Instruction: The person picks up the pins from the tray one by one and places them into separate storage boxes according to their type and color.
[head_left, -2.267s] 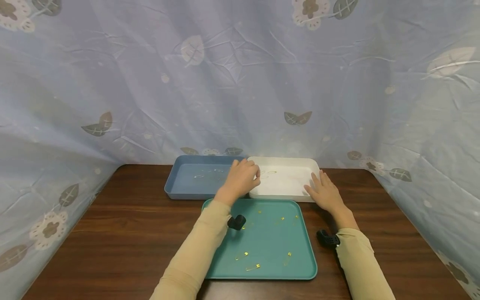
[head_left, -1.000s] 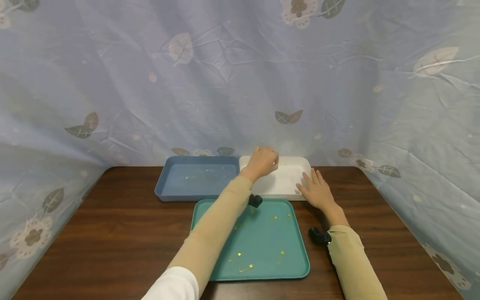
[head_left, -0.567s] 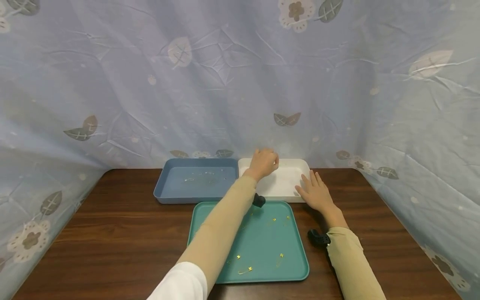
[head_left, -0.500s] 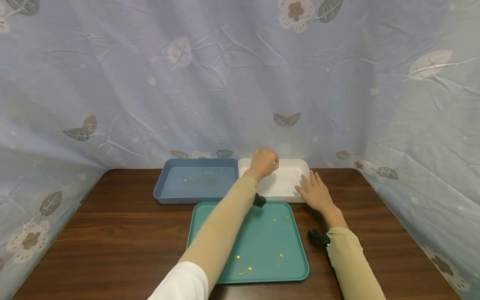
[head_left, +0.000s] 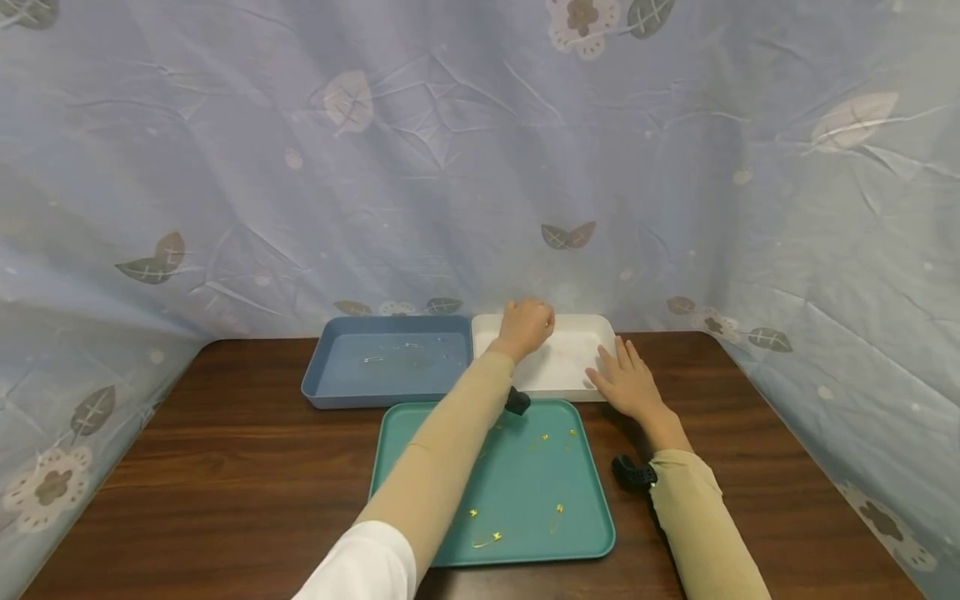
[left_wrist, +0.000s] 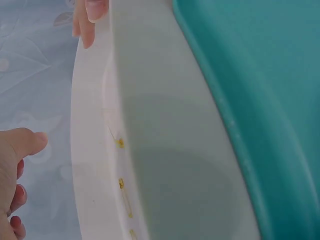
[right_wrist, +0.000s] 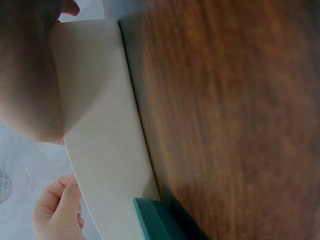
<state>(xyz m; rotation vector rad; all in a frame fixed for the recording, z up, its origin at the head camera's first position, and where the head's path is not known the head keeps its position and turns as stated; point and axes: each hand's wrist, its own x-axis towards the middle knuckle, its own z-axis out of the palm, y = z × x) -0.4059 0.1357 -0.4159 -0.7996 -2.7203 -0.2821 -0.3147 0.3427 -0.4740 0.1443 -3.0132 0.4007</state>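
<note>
Lying low in the frame, gold safety pins dot the teal tray, the front pin nearly sideways, clasp rightward. Two farther pins at the tray's upper right slant toward lower left, nearer the right hand, spread by the white tray's right end, than the left hand, curled over its left part; whether that one pinches anything, I cannot tell.

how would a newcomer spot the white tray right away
Start at the far edge of the dark wooden table, by the patterned cloth. The white tray stands there, right of the blue tray and beyond the green tray. Its colour sets it apart: the only white one of the three.
</note>
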